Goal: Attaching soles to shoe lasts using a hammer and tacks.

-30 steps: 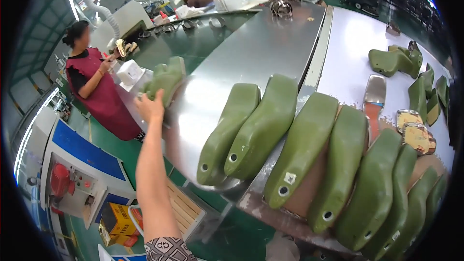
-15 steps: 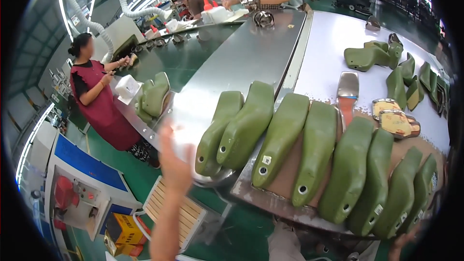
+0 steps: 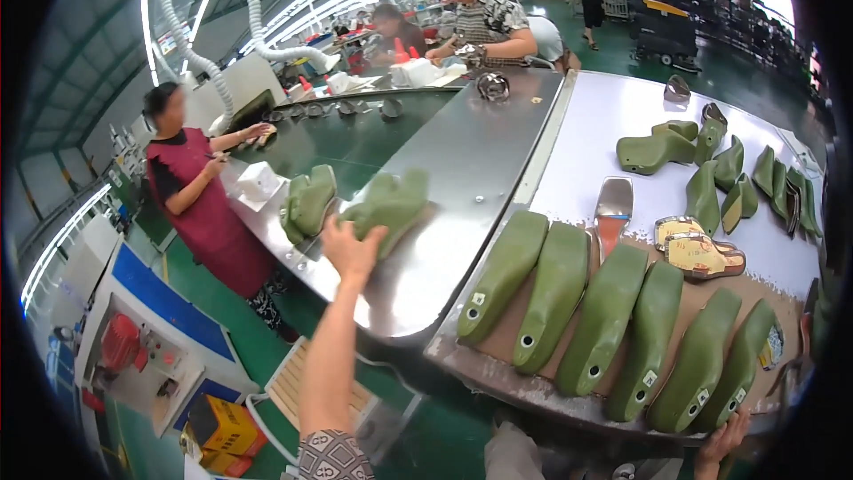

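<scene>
My left hand [image 3: 351,253] reaches out over the metal table [image 3: 435,258], its thumb and fingers around the near ends of a pair of green shoe lasts [image 3: 386,204], which are smeared by motion. Just left of this pair stands another pair of green lasts [image 3: 308,202]. At the lower right, my right hand [image 3: 724,436] has its fingers curled up against the near end of the rightmost green shoe last [image 3: 742,360] in a row; part of that hand is hidden below the table edge. Several more lasts [image 3: 604,320] lie side by side in that row, holes toward me.
Shoe uppers or soles [image 3: 697,249] and a metal-topped piece [image 3: 613,204] lie beyond the row on the white table [image 3: 577,160]. Further lasts [image 3: 653,151] are at its far side. A co-worker [image 3: 200,196] stands at left, behind a white box [image 3: 258,182]. A wooden-slatted stool [image 3: 351,391] is below.
The two leftmost lasts have gone from beside the row to farther left on the metal table, with my left hand now on them. The view has tilted up slightly.
</scene>
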{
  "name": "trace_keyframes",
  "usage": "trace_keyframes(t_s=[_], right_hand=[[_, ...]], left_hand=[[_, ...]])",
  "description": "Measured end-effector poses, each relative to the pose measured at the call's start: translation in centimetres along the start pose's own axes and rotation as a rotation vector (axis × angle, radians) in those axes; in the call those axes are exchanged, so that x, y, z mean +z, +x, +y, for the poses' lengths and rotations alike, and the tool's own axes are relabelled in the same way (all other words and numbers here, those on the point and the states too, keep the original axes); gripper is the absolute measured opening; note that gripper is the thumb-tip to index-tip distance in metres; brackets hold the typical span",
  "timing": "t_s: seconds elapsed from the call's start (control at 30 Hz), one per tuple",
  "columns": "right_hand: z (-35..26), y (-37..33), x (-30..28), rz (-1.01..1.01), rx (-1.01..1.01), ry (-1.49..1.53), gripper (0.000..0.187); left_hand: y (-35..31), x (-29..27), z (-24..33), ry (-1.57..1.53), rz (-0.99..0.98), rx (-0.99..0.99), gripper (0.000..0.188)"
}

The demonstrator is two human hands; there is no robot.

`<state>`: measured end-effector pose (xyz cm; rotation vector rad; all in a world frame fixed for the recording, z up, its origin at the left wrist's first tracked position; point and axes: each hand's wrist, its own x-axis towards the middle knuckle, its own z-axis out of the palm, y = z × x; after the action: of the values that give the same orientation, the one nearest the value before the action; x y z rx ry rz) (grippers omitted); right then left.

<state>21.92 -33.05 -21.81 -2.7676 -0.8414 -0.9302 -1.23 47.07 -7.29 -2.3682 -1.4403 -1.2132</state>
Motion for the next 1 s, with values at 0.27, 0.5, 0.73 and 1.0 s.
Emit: trace_keyframes(t_s=[0.27, 0.5, 0.73, 1.0], right_hand=[[-0.4, -0.4, -1.6, 0.242, -0.134, 0.000, 0.076], [-6.9, 5.8, -5.4, 0.145, -0.007, 0.059, 0.044], [-9.1, 8.0, -6.9, 0.156, 0.013, 0.231, 0.029], [-10.5, 8.8, -7.4, 0.182, 0.007, 0.261, 0.026]], left_hand=[[6.0, -0.3, -2.2, 0.351, -0.190, -0.328, 0.073], [-10.7, -12.4, 15.9, -0.722, -0.401, 0.134, 0.067], [-15.5, -11.2, 20.7, -0.324, -0.138, 0.266, 0.047], [-6.6, -5.5, 7.3, -0.173, -0.094, 0.151, 0.055]])
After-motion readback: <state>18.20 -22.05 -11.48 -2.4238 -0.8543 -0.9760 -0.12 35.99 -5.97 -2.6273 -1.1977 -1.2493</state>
